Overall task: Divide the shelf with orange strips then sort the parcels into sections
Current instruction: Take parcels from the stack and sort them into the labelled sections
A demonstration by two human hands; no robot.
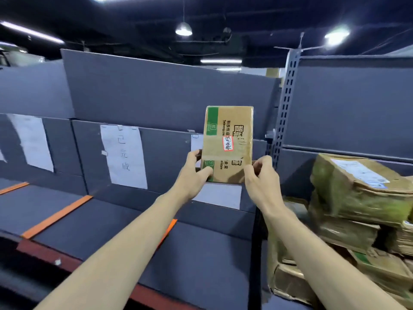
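Note:
A brown cardboard parcel (228,139) with green print and a red-edged sticker stands upright in the air before the shelf's back wall. My left hand (196,173) grips its lower left corner and my right hand (260,177) grips its lower right corner. The grey shelf (100,220) below carries orange strips: one at far left (13,187), one in the middle (57,217), and one partly hidden by my left forearm (168,228). No parcel lies in the sections that I can see.
A pile of several brown parcels (357,198) fills the neighbouring bay at right, behind a perforated grey upright (285,108). White paper labels (123,156) (31,142) (218,195) hang on the back wall. The shelf's front edge is red (44,251).

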